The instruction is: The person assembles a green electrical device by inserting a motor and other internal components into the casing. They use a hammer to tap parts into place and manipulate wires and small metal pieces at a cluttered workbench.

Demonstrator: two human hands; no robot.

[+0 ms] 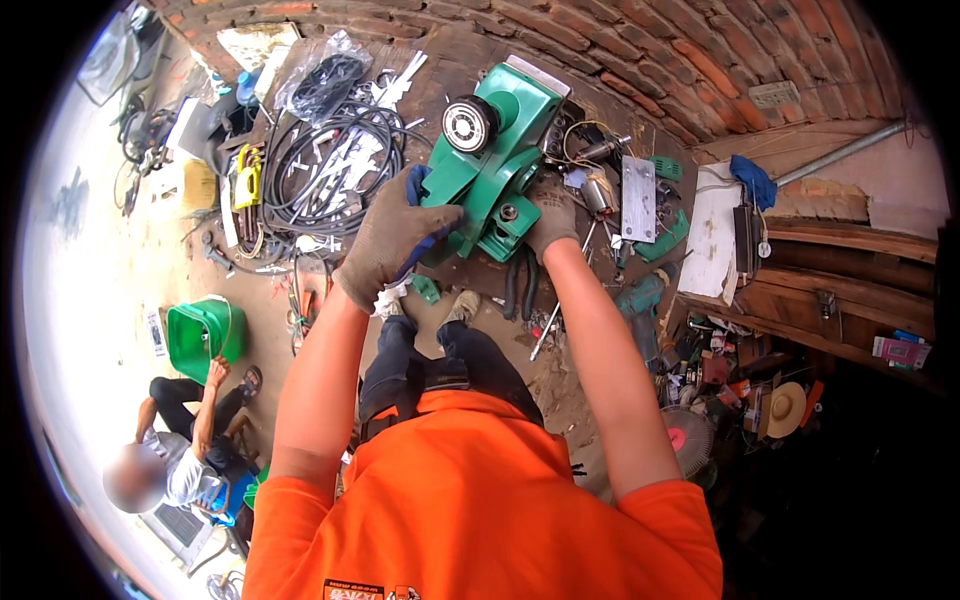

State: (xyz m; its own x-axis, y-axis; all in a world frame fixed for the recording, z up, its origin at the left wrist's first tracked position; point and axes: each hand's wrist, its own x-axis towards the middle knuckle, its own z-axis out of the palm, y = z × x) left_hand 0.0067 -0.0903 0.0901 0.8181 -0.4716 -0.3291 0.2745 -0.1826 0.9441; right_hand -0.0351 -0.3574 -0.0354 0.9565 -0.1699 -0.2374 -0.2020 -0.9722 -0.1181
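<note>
A green electric planer (530, 115) is held up over the workbench in both my gloved hands. Its round black front knob (470, 126) with a pale dial faces up at the far left of its body. My left hand (392, 232), in a grey-brown and blue glove, grips the near left part, thumb across the green housing. On the other side, my right hand (554, 212) holds the planer's right edge; most of its fingers are hidden behind the housing. A round metal part (508, 212) shows in an opening at the planer's near end.
A coil of black cable (285, 185) and white scraps lie left on the bench. To the right are a metal plate (638, 198), motor parts (600, 190) and a green drill (645, 290). A brick wall (690, 70) rises behind. A person (185, 450) sits lower left beside a green bucket (205, 340).
</note>
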